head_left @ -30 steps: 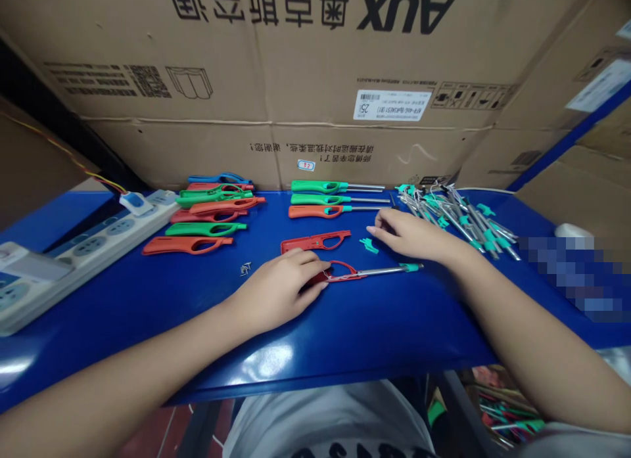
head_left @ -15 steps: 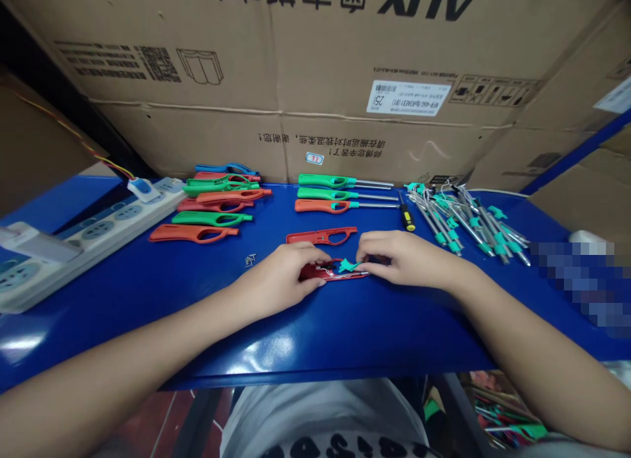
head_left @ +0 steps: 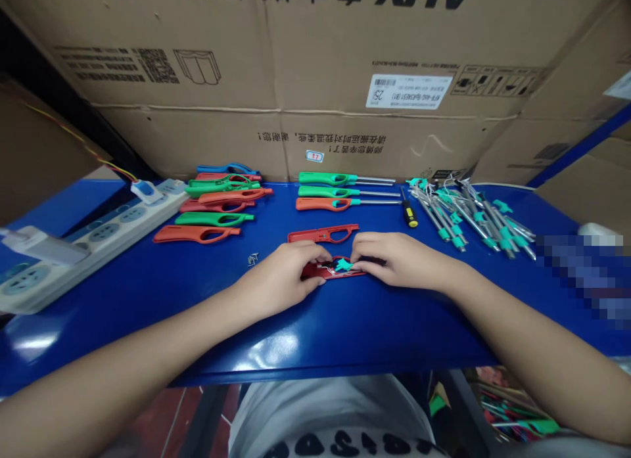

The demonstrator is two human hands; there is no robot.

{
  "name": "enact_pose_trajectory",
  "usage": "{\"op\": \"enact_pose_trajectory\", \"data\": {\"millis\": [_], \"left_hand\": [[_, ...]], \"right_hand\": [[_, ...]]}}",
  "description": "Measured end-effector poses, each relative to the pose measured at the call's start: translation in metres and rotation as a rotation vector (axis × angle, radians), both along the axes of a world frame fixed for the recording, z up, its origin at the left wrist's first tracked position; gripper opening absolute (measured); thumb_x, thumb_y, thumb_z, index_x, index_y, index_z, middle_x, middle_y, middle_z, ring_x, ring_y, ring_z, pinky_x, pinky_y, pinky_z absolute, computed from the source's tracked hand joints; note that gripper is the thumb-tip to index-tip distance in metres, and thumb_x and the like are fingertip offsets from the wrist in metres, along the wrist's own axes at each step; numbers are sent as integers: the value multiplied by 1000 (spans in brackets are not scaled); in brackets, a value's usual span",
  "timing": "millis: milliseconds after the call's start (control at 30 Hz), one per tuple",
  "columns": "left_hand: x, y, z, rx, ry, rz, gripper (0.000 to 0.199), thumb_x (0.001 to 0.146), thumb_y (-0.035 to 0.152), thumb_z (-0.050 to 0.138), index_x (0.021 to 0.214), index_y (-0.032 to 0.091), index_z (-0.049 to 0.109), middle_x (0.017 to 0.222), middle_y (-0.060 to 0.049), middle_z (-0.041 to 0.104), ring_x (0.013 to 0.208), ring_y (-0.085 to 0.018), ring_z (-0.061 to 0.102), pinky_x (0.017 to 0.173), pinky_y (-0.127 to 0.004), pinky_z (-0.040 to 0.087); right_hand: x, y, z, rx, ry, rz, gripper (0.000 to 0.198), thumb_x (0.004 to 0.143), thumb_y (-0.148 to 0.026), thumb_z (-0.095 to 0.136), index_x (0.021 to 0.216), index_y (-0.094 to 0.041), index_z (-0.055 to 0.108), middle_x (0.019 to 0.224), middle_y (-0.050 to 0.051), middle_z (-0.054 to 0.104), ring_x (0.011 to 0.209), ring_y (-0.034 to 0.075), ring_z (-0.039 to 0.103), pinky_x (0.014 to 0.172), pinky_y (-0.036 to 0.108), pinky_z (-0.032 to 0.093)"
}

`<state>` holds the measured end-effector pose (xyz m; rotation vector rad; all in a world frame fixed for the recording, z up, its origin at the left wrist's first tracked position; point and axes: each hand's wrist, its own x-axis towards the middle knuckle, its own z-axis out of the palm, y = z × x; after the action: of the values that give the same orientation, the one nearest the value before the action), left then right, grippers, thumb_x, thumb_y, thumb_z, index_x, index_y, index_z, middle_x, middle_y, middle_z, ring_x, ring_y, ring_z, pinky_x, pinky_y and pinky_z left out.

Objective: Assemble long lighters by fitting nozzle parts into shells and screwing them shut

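On the blue table in front of me lies a red lighter half-shell [head_left: 339, 275] with white wires and small parts inside. My left hand [head_left: 283, 274] grips its left end between thumb and fingers. A teal trigger piece [head_left: 344, 265] sits over the middle of the shell. My right hand [head_left: 394, 257] pinches at that piece's right side, with its fingertips against the shell's right end, partly hiding it. Just behind my hands rests the other red half-shell [head_left: 323, 234], lying flat and untouched. Several small screws [head_left: 253, 259] are scattered left of my left hand.
Lighter handle shells [head_left: 210, 233] lie in a column at left, beside a white power strip [head_left: 98, 241]. Several assembled lighters [head_left: 328, 204], a yellow-black screwdriver [head_left: 409, 213] and a pile of metal tubes with teal parts [head_left: 468, 215] lie behind. A cardboard box [head_left: 236, 83] walls the back.
My right hand has shifted slightly left, and the teal trigger piece sits a little further left and lower on the shell. The view has tilted slightly; my left hand keeps its grip.
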<state>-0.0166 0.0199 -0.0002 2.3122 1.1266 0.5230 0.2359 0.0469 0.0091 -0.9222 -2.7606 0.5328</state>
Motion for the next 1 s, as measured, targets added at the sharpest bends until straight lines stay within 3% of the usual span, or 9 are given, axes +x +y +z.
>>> {"op": "enact_pose_trajectory", "data": {"millis": [233,700,1000], "left_hand": [[0,1,0,-7,15,23,21,83,13,73,104,18,72,100,-4,75,86,-20,71,79,-31,55],[-1,3,1,-31,31,32,24,81,12,75,105,17,72,101,-5,75,89,-21,71,81,-32,55],[-1,4,1,-59,20,32,22,82,14,75,104,15,72,101,-5,74,89,-20,70,82,-31,54]], "right_hand": [[-2,1,-3,-5,4,-3,13,98,-23,53,92,-19,64,96,6,66,82,17,61,71,28,45],[-4,0,-5,-8,30,-9,11,98,-23,54,91,-18,62,94,6,65,81,17,60,71,27,43],[-8,0,-16,67,80,46,15,99,-23,54,93,-18,66,93,5,67,81,16,63,71,26,44]]}}
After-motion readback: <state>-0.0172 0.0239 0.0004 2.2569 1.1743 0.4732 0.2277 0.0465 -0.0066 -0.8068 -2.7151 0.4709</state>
